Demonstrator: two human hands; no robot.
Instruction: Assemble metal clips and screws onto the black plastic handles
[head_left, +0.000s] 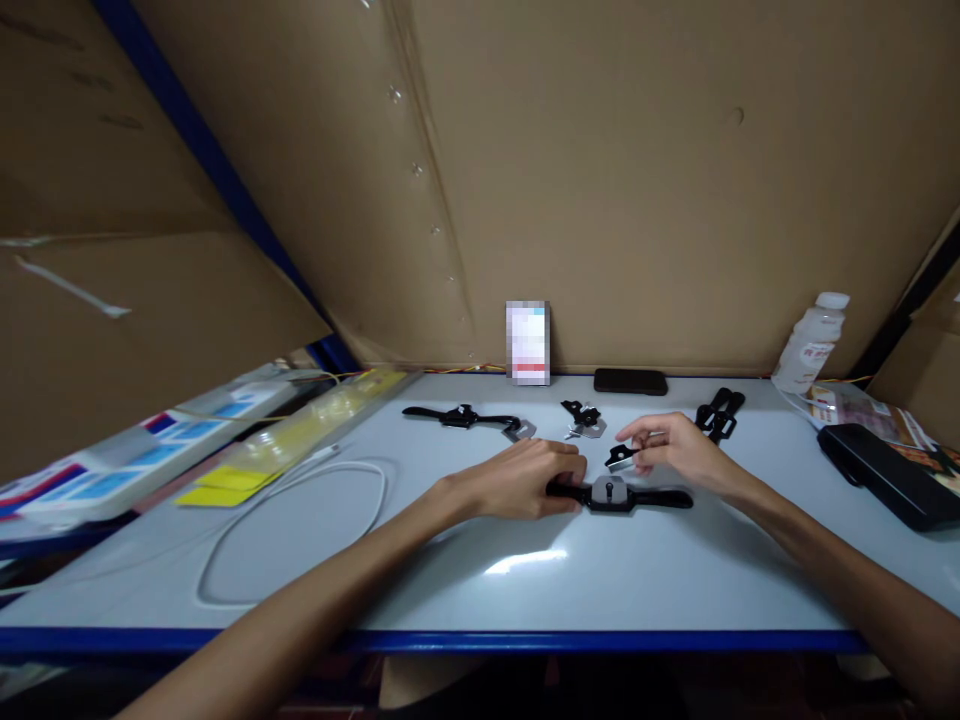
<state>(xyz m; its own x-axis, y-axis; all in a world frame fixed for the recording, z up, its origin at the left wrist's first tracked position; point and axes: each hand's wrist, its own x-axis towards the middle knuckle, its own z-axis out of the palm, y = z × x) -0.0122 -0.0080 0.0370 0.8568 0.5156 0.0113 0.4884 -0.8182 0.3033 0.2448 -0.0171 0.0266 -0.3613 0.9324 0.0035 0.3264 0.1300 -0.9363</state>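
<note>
A black spokeshave with a grey centre lies on the pale blue table in front of me. My left hand is closed round its left handle. My right hand hovers just behind the tool, fingers pinched on a small black and silver part. Another black spokeshave lies further back on the left. A small black clamp piece sits behind my hands.
A white cable loops on the left beside yellow packaging. At the back stand a blurred card, a dark phone and a plastic bottle. Black handles and a black case lie right. Cardboard walls surround.
</note>
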